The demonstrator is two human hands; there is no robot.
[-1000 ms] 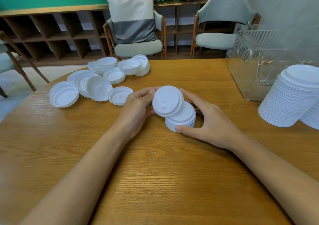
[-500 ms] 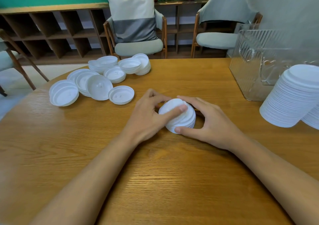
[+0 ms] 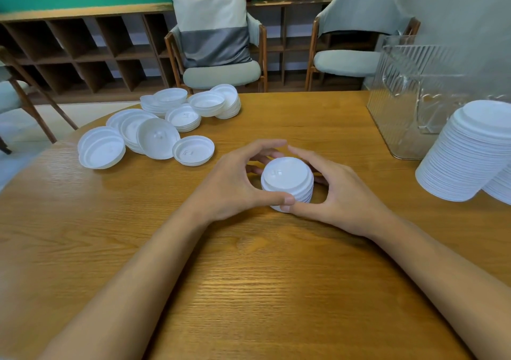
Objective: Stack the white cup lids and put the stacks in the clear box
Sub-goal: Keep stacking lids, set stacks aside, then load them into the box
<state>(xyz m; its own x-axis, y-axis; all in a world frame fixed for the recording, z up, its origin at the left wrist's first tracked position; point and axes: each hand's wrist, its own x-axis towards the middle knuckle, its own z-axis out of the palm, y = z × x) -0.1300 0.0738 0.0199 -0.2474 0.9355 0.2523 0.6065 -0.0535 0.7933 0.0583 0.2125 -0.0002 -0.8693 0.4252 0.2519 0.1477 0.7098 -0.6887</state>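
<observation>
A short stack of white cup lids (image 3: 287, 182) stands on the wooden table (image 3: 249, 290) in the middle. My left hand (image 3: 235, 185) curls round its left side and my right hand (image 3: 340, 193) curls round its right side, thumbs meeting at the front. Loose white lids (image 3: 154, 135) lie scattered at the back left. A tall leaning lid stack (image 3: 467, 152) stands at the right. The clear ribbed box (image 3: 409, 94) sits at the back right, behind that tall stack.
Two grey chairs (image 3: 221, 75) stand behind the table, one with a cushion (image 3: 213, 22). A wooden shelf unit (image 3: 69, 50) runs along the green wall. A second lid stack (image 3: 500, 188) shows at the right edge.
My left hand set the tilted lid down flat on the stack. Both hands now cup the stack from its sides, and the stack stands straighter.
</observation>
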